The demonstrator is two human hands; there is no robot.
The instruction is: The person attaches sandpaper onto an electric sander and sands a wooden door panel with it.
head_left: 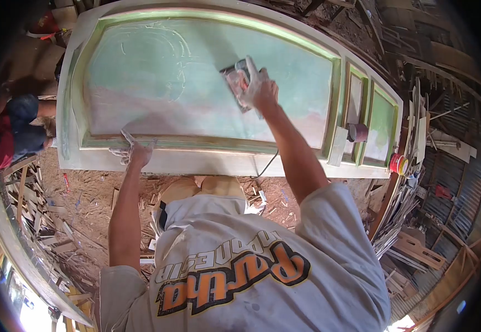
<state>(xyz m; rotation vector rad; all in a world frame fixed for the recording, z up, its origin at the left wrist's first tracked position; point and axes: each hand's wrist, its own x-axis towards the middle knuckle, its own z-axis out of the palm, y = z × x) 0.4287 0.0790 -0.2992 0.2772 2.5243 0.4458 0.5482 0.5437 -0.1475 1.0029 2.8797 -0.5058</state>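
Observation:
My right hand (260,91) is wrapped round a power sander (238,83), which lies against the large green panel (207,61). One finger of that hand stretches along the tool's top. Over on the left, my left hand (132,150) rests on the lower rail of the pale wooden door (213,160), its index finger pointing onto the panel and the others partly bent. Both hands are whitened with dust. The panel has pale, dusty patches along its lower part and curved marks at upper left. A dark cord (267,165) hangs over the door's near edge.
A roll of sandpaper (357,133) and a flat pale strip (337,146) sit on the door's right part. A red can (398,164) stands at its right corner. Another person (22,124) is at the left. Wood scraps (58,221) litter the ground.

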